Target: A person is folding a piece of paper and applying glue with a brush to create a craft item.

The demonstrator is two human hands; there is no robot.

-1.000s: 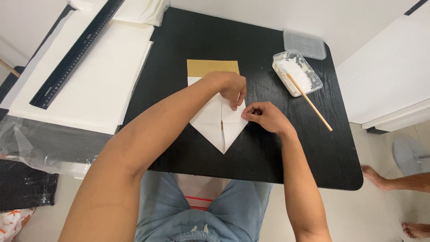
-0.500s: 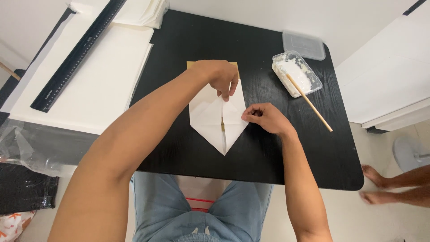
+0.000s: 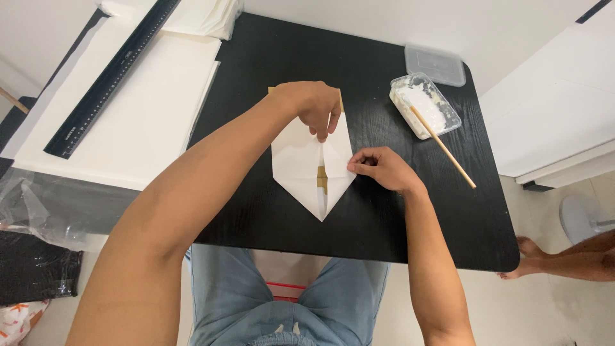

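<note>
A folded sheet of paper (image 3: 296, 161), white on top and gold underneath, lies on the black table (image 3: 269, 211) with its point toward me. My left hand (image 3: 318, 106) reaches over its far end and presses fingertips down along the centre crease. My right hand (image 3: 379, 168) pinches the right flap's edge near the middle. Between the two flaps a strip of the gold side shows.
A clear plastic tub of white paste (image 3: 424, 104) with a wooden stick (image 3: 443, 147) in it stands at the right, its lid (image 3: 435, 64) behind it. Large white sheets (image 3: 138, 122) and a long black ruler (image 3: 112, 77) lie left. Another person's bare feet (image 3: 528, 259) are at right.
My left hand has slid away from me up the centre crease to the paper's far end. The right flap has opened slightly, baring gold. My right hand has barely moved.
</note>
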